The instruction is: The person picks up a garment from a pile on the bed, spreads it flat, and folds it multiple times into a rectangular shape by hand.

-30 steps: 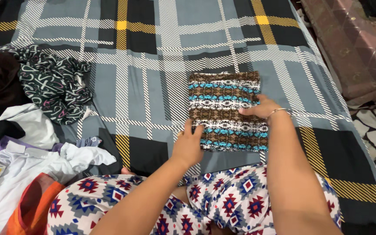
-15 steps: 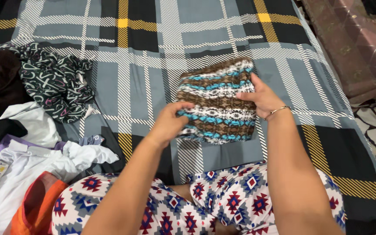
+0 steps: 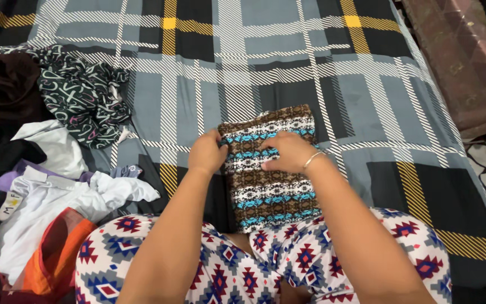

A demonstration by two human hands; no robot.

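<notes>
A plaid bedsheet (image 3: 265,67) in grey, black and yellow covers the bed, and the person sits on it in geometric-print trousers (image 3: 310,259). To the left sprawls a heap of unfolded clothes (image 3: 40,191) (white, purple, orange and dark pieces), with a black patterned garment (image 3: 80,98) at its far edge. Just in front of the knees lies a folded brown, turquoise and white striped cloth (image 3: 268,180), its near end touching the trousers. The left hand (image 3: 208,152) clamps its grip on the cloth's upper left edge. The right hand (image 3: 288,152), a thin bracelet (image 3: 313,160) at its wrist, presses flat on top, fingers spread apart.
</notes>
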